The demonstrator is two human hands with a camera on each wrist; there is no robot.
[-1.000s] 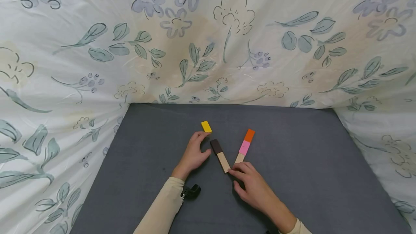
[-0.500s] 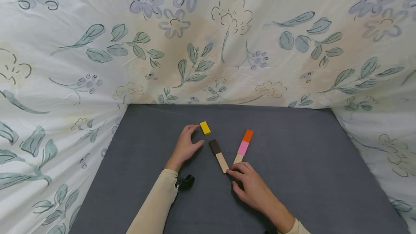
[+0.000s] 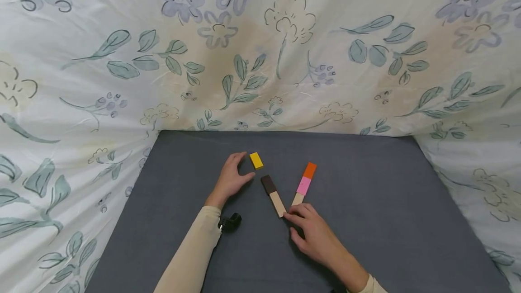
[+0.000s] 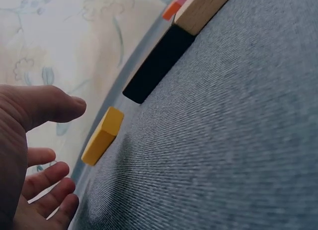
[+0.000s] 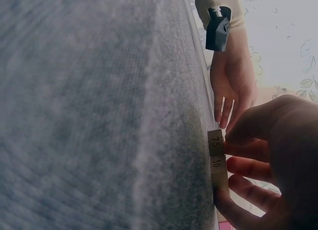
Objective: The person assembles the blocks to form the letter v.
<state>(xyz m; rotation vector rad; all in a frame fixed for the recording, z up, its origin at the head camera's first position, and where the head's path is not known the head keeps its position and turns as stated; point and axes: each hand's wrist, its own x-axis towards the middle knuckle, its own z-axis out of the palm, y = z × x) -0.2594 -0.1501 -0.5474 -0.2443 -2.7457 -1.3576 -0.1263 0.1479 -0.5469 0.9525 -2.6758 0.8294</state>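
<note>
My left hand hovers left of a small yellow block, thumb and fingers spread and apart from it. In the left wrist view a gap separates the thumb from the yellow block. A dark brown block and a light wooden block lie end to end, slanting. Opposite them an orange block, a pink block and another light wooden block form a second row. My right hand touches the rows' near ends with its fingertips, partly covering them; its thumb stands apart.
Dark grey cloth covers the table. Flowered fabric hangs behind and at both sides. A black wrist camera sits at the left cuff. In the right wrist view, wooden block ends bear the numbers 75 and 50.
My left hand has drawn away to the left from the yellow block, which its fingertips reached a second ago. The right hand stays where it was, and the blocks look unmoved.
</note>
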